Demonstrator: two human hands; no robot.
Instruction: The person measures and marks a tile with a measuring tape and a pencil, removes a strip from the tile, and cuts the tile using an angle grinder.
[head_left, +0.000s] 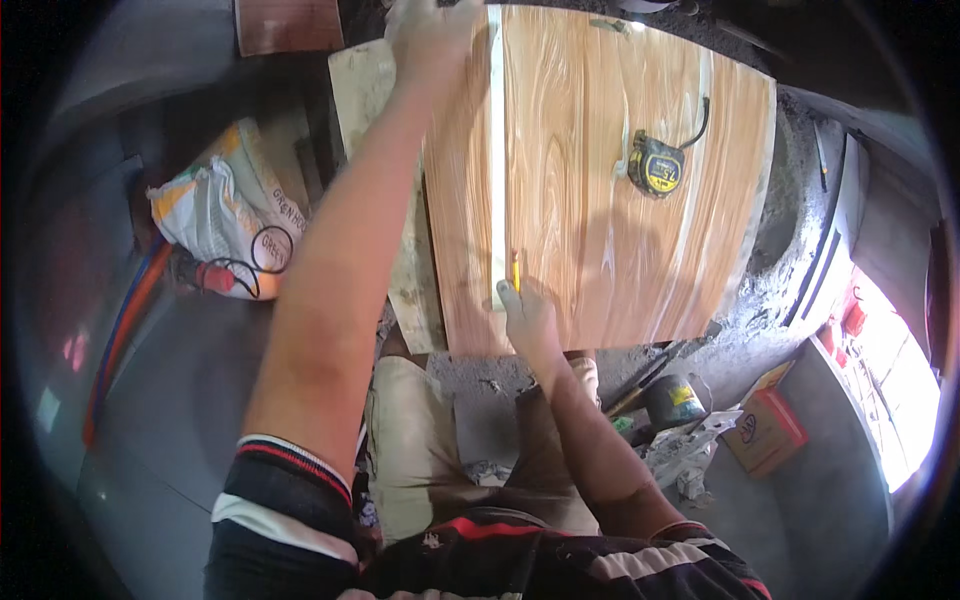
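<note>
A wood-grain panel (570,200) lies in front of my knees, over a paler, dusty sheet (412,270) that shows along its left side. A long whitish straight strip (498,150) runs from its far edge toward me. My right hand (532,320) grips a yellow pencil (516,270), point end away from me, with the thumb at the strip's near end. My left hand (432,35) reaches to the far edge beside the strip's other end; the picture's top cuts off its fingers. To the right, a black and yellow tape measure (657,170) rests on the panel.
At left lie a white and orange sack (220,210) and a red object with a black cord (215,277). Near my right knee stand a dark bucket (675,400), crumpled grey wrapping (690,450) and a cardboard box (765,432). A reddish-brown panel (290,25) is at far left.
</note>
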